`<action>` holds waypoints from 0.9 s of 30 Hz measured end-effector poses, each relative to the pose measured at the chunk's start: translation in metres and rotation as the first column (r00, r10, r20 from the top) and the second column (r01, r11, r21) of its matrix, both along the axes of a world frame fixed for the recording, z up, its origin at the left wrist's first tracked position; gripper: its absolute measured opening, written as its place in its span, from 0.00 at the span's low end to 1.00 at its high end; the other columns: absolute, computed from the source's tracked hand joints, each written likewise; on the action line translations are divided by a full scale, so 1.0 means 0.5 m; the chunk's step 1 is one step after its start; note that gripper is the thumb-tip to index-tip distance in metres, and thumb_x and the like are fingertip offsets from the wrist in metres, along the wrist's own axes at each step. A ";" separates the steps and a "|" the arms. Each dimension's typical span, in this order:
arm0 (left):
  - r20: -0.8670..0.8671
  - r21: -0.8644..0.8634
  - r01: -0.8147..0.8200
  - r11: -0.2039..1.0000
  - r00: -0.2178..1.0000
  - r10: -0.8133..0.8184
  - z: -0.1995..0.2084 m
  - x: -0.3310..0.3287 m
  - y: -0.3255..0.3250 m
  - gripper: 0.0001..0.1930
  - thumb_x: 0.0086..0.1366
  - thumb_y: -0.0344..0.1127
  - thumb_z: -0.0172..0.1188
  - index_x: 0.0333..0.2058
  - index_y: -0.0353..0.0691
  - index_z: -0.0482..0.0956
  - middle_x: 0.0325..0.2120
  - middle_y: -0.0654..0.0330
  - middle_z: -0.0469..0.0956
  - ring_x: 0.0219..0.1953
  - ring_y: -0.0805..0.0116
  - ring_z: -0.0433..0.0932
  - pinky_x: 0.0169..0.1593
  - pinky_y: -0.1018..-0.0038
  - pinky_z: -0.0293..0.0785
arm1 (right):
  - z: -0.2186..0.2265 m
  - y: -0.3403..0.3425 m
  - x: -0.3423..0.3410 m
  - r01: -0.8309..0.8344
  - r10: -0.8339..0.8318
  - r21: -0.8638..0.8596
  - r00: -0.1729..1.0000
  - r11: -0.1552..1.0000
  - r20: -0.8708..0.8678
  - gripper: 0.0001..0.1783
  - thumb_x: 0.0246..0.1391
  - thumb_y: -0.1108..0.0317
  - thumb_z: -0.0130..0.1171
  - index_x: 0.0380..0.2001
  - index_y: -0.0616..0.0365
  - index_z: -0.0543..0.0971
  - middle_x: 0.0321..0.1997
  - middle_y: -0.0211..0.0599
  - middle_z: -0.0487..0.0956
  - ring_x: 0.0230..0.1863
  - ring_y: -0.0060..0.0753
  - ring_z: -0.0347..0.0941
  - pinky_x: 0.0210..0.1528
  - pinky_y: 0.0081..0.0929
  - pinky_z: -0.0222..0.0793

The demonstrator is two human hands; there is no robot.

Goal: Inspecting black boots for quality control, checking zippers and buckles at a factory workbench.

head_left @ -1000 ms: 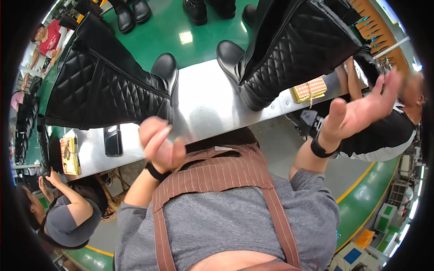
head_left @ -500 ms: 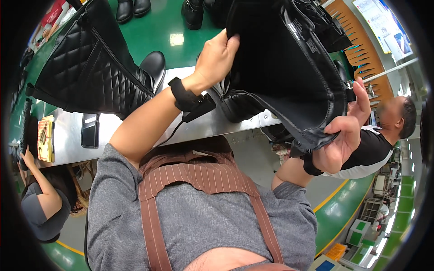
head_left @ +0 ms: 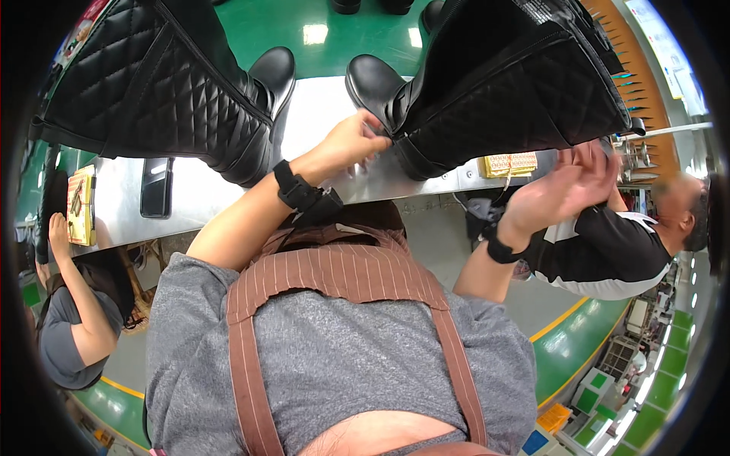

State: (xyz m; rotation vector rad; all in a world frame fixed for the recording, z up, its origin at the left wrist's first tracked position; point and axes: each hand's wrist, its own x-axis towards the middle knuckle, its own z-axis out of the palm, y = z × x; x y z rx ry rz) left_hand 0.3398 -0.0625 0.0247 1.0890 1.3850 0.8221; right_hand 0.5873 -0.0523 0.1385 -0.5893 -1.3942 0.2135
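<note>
- While two tall black boots stood on the shiny metal table (head_left: 205, 182), the left hand (head_left: 351, 144) was down low by the ankle of the right boot (head_left: 487, 106); its thumb and pointer finger were bent close to the boot's side; I could not tell if they pinched anything there
- The right hand (head_left: 564, 184) was up near the top of the same boot, just below its edge; it was blurry, with its fingers loosely spread and nothing gripped in it; I could not tell if the fingertips touched the boot
- The right boot had its round toe pointing away from the person; puffy diamond shapes covered its tall leg part
- The left boot (head_left: 175, 91) was well apart from it at the foot, with its toe pointing away too; no hand was on it
- A black phone (head_left: 157, 190) lay on the table near the left boot; farther left was a yellow bundle (head_left: 79, 207), and a red and yellow bundle (head_left: 508, 165) sat behind the right boot's heel
- The person wore a brown striped apron (head_left: 342, 277) over a gray shirt (head_left: 342, 349); a co-worker in black and white (head_left: 608, 251) was at the right, and a co-worker in gray (head_left: 84, 334) at the left
</note>
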 end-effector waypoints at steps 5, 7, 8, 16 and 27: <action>0.110 -0.060 0.137 0.989 0.985 -0.130 -0.033 -0.003 0.007 0.15 0.63 0.35 0.62 0.43 0.31 0.73 0.24 0.61 0.79 0.24 0.78 0.76 0.27 0.80 0.69 | -0.194 -0.029 -0.029 -0.198 0.273 -0.594 0.961 0.779 0.038 0.43 0.45 0.69 0.71 0.63 0.61 0.60 0.59 0.39 0.67 0.57 0.33 0.65 0.61 0.34 0.58; 0.053 -0.009 0.075 0.997 0.996 -0.074 -0.050 0.000 0.002 0.12 0.62 0.33 0.63 0.40 0.34 0.75 0.25 0.63 0.79 0.24 0.78 0.75 0.27 0.81 0.69 | -0.218 -0.039 -0.040 -0.168 0.231 -0.527 0.972 0.833 0.054 0.42 0.45 0.70 0.72 0.61 0.61 0.61 0.58 0.41 0.68 0.58 0.33 0.65 0.60 0.36 0.60; -0.048 0.277 -0.033 0.960 0.998 0.048 -0.041 0.003 -0.005 0.09 0.60 0.31 0.65 0.37 0.35 0.77 0.25 0.64 0.79 0.24 0.79 0.75 0.28 0.81 0.69 | -0.225 -0.043 -0.053 -0.170 0.233 -0.534 0.971 0.828 0.052 0.42 0.45 0.70 0.72 0.61 0.61 0.61 0.58 0.41 0.68 0.58 0.33 0.65 0.60 0.36 0.60; -0.083 0.677 -0.130 0.724 0.965 0.251 -0.018 0.056 -0.040 0.10 0.53 0.27 0.69 0.36 0.39 0.84 0.30 0.63 0.82 0.27 0.77 0.75 0.31 0.79 0.71 | -0.283 -0.029 -0.078 -0.166 0.251 -0.718 0.968 0.676 0.012 0.29 0.50 0.68 0.70 0.52 0.66 0.69 0.51 0.39 0.75 0.50 0.30 0.71 0.56 0.27 0.63; 0.086 0.603 -0.298 0.740 0.946 0.312 -0.038 0.076 -0.023 0.05 0.53 0.28 0.69 0.31 0.39 0.84 0.26 0.63 0.81 0.25 0.76 0.74 0.30 0.79 0.70 | -0.308 -0.026 -0.073 -0.162 0.241 -0.705 0.970 0.690 0.013 0.28 0.50 0.67 0.70 0.51 0.66 0.71 0.50 0.40 0.74 0.50 0.32 0.70 0.56 0.28 0.63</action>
